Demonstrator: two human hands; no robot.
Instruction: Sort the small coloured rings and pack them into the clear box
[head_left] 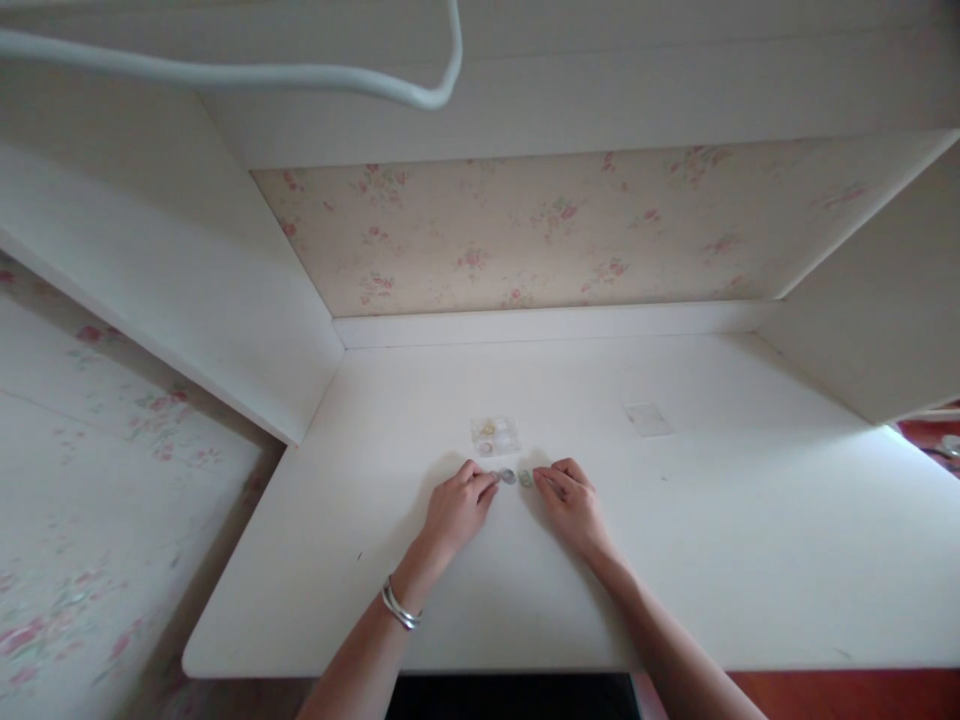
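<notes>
Found pinching grey piece (508, 477) in left hand (457, 507) and green piece (526, 478) in right hand (574, 507), hands apart, just nearside of clear box (508, 437) on white desk (675, 570). Judged mid-handling; next calls for light, steady fingertip control.

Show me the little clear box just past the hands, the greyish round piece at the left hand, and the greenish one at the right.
Clear box (509, 434): head view, bare right part.
Greyish round piece (508, 477): head view, its middle.
Greenish round piece (525, 479): head view, its middle.
</notes>
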